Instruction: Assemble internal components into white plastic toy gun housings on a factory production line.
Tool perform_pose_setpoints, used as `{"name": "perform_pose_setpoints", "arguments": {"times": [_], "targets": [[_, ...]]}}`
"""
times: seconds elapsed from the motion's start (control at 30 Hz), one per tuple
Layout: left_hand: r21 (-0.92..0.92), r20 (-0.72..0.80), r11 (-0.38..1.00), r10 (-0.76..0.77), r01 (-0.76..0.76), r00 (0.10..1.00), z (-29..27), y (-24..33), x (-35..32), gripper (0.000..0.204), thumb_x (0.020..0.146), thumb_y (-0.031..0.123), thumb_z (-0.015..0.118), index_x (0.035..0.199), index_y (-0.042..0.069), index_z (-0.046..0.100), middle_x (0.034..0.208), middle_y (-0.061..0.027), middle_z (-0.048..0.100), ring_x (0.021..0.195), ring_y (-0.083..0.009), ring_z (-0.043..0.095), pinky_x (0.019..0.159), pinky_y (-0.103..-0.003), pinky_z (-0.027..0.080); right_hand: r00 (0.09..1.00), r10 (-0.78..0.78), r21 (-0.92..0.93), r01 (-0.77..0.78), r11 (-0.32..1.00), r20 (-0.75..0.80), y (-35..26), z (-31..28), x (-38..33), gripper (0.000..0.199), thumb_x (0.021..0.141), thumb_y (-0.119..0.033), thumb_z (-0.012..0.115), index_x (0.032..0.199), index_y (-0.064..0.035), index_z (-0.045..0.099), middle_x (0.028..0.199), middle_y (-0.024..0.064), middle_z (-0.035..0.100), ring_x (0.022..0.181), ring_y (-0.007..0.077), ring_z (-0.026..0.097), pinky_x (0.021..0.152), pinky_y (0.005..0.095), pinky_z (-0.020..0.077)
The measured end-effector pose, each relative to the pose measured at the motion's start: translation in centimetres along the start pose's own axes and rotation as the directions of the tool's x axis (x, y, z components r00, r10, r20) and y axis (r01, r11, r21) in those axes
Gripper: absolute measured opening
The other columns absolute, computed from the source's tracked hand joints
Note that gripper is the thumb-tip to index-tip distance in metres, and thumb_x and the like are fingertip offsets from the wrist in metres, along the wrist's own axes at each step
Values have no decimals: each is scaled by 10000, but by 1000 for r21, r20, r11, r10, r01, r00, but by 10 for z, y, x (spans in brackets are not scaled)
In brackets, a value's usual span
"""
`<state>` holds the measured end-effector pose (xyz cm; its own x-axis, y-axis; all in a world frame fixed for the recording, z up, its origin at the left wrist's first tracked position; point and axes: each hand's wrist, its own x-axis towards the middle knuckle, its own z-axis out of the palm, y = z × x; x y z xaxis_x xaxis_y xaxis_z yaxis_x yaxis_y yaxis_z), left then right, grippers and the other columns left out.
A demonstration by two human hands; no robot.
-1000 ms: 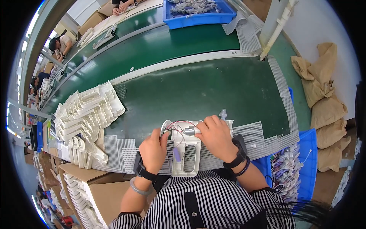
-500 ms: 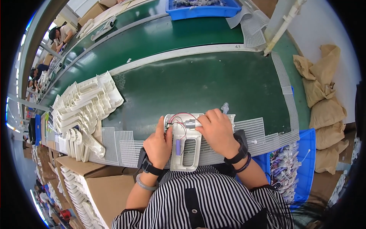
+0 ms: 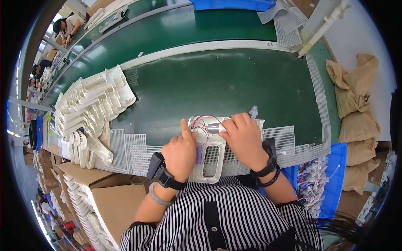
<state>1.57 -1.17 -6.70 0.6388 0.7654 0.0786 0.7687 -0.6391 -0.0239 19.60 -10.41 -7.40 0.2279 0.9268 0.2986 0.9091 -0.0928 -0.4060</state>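
Item one: a white plastic housing half [image 3: 216, 139], open side up, lying at the near edge of the bench in front of the seated person, partly over mesh matting, its looped handle pointing toward the striped shirt [image 3: 247, 213].

Within the housing: a silver cylinder [image 3: 213, 128], lying crosswise in the upper part; thin red and dark wires [image 3: 204, 116], looping to its left; a purple piece [image 3: 199, 155], set along the handle, partly behind the left hand.

Right hand [image 3: 244, 140]: thumb and bent fingers clamped on the right end of the silver cylinder.

Left hand [image 3: 181, 154]: at the housing's left end; forefinger straight, pointing away from the body, other fingers curled; thumb near the wires. Whether it pinches anything, I cannot tell.

Surroundings: a clear plastic fitting [image 3: 253, 111], just beyond the right hand; mesh matting [image 3: 278, 136], along the near edge; green bench top [image 3: 188, 92]; nested white shells [image 3: 94, 100], at left; an open cardboard box [image 3: 121, 205], below them, holding more; a blue bin [image 3: 337, 175] of small parts, at right; tan sacks [image 3: 356, 125], past it; a blue tray [image 3: 234, 4], at the far side.
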Motion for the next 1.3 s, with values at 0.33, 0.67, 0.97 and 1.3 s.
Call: {"name": "perform_pose_setpoints", "arguments": {"times": [0.33, 0.67, 0.97, 1.3], "targets": [[-380, -127, 919, 62, -106, 990, -40, -11, -23, 565, 878, 364, 760, 1293, 15, 601, 954, -138, 661, 860, -302, 647, 721, -403, 534, 998, -36, -9, 35, 999, -42, 2, 3, -3, 276, 790, -227, 791, 967, -80, 641, 921, 53, 569, 919, 254, 568, 759, 396, 477], [-398, -173, 877, 215, -268, 961, -11, -10, -48, 386, 831, 146, 754, 1201, 85, 662, 902, -59, 621, 847, -248, 621, 689, -372, 533, 995, -95, -120, 97, 988, 17, -14, -21, 3, 318, 849, -260, 768, 1087, -66, 686, 998, 61, 628, 1010, 254, 599, 843, 409, 492], [-405, -184, 877, 197, -257, 963, -15, -14, -54, 368, 835, 104, 722, 1198, 74, 678, 790, -39, 599, 773, -225, 608, 640, -369, 520, 813, -403, 63, 417, 907, 420, -18, -29, 36, 328, 862, -131, 679, 1190, -148, 687, 1009, 63, 630, 915, 261, 672, 761, 397, 531], [-463, -166, 847, 207, -262, 964, 4, -17, -63, 538, 845, 153, 742, 1355, 74, 591, 819, -40, 626, 732, -210, 634, 618, -348, 528, 718, -474, 149, 469, 871, 509, -12, -6, 62, 223, 902, -254, 711, 1105, -165, 731, 980, 61, 622, 785, 277, 681, 679, 404, 555]]}}
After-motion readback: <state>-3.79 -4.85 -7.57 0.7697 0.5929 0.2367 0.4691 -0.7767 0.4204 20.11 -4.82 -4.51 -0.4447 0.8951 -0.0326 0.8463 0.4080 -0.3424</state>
